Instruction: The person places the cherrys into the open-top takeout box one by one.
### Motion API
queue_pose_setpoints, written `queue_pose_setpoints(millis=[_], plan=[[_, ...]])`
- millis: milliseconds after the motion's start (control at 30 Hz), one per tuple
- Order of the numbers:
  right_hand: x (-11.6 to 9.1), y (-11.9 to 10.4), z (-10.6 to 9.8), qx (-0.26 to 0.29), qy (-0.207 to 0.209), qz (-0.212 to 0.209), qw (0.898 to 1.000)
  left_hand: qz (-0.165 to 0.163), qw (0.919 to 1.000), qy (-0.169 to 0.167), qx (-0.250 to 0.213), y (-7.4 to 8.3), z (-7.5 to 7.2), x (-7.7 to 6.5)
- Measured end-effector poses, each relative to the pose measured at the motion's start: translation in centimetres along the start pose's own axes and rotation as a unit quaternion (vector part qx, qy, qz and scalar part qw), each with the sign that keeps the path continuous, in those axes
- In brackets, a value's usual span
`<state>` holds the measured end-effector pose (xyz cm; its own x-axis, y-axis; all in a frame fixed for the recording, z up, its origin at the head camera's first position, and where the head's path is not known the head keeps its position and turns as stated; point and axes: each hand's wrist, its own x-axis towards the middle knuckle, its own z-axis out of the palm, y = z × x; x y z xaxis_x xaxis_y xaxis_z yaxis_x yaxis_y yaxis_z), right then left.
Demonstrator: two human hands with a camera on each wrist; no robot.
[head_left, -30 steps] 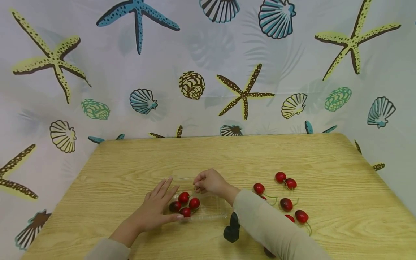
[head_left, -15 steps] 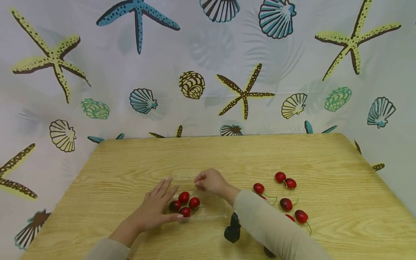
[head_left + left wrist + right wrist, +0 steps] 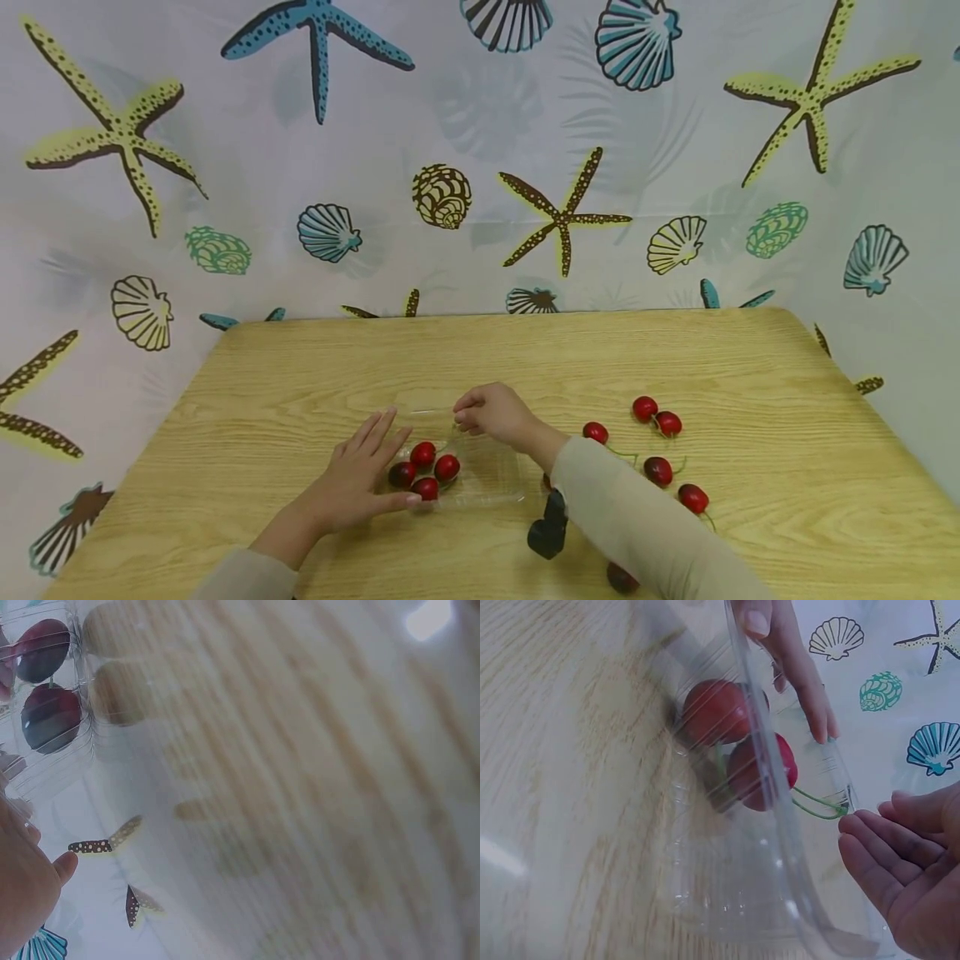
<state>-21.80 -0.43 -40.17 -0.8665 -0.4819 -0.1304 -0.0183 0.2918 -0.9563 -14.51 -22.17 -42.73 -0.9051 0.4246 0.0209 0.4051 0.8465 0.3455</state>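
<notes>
In the head view a clear plastic container (image 3: 491,479) lies on the table with several dark red cherries (image 3: 422,454) in its left part. My left hand (image 3: 363,479) rests at the container's left side, fingers spread and the thumb along the near edge. My right hand (image 3: 495,412) hovers over the far side of the container. In the right wrist view its fingers (image 3: 885,859) are loosely extended and the thumb stands apart. The tip of a green stem (image 3: 817,808) meets the fingertips but is not visibly pinched. Two cherries (image 3: 51,718) show through the container wall in the left wrist view.
More cherries with stems lie on the wooden table (image 3: 787,417) to the right, among them a far pair (image 3: 656,416) and a dark one (image 3: 622,577) by the right sleeve (image 3: 637,517). A black wrist device (image 3: 547,529) hangs beneath the right wrist. A patterned curtain (image 3: 480,250) stands behind.
My right hand has moved slightly right and away from the cherries in the container, and its sleeve has shifted with it. The left hand and the cherries in the container stay put.
</notes>
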Motion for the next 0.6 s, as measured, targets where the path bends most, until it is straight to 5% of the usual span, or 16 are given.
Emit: queue_pose_setpoints(millis=[600], plan=[[-2.5,-0.4,-2.4,0.057,-0.007,-0.015,0.998,-0.003,1.0000,0.001,0.009,-0.2,0.4,0.1]])
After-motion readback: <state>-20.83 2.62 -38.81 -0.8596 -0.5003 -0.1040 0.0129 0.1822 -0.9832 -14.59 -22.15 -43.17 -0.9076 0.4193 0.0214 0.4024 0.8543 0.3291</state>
